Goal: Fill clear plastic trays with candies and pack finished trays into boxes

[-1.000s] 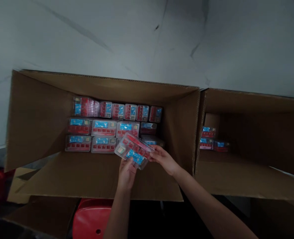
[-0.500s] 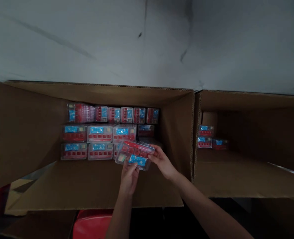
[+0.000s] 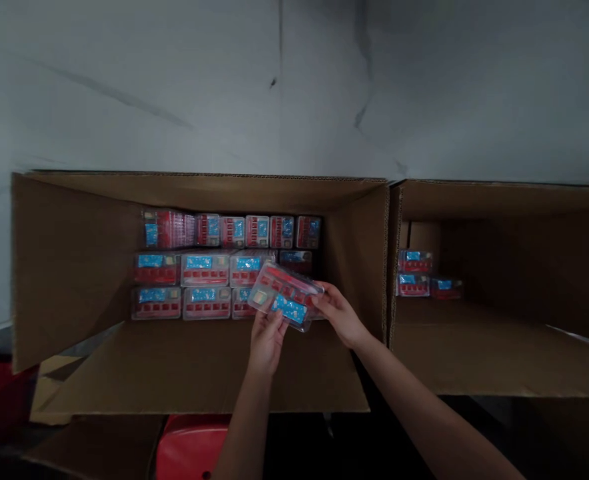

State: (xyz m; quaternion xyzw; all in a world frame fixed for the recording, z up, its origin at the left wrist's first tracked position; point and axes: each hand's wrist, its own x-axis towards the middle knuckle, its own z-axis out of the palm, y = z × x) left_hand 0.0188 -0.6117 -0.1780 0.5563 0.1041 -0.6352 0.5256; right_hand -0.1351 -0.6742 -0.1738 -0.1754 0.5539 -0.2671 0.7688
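Both hands hold a clear plastic pack (image 3: 285, 295) with red pieces in a row, a blue label and a small pale square. My left hand (image 3: 268, 337) grips its lower edge, thumb on top. At the pack's right end, my right hand (image 3: 340, 313) pinches the corner. The pack is tilted, in front of an open cardboard box (image 3: 199, 373) lying on its side. Inside that box, similar packs (image 3: 206, 268) stand in stacked rows. The held pack hides part of the lower right of the rows.
A second open cardboard box (image 3: 474, 347) adjoins on the right, with a few similar packs (image 3: 414, 285) at its left side. Behind both rises a grey wall (image 3: 199, 87) with dark cracks. A red seat-like object (image 3: 192, 447) lies below the left box.
Both hands have shifted slightly right and up with the pack, whose right end now slopes down more. The view has moved a little, so the left box appears shifted right.
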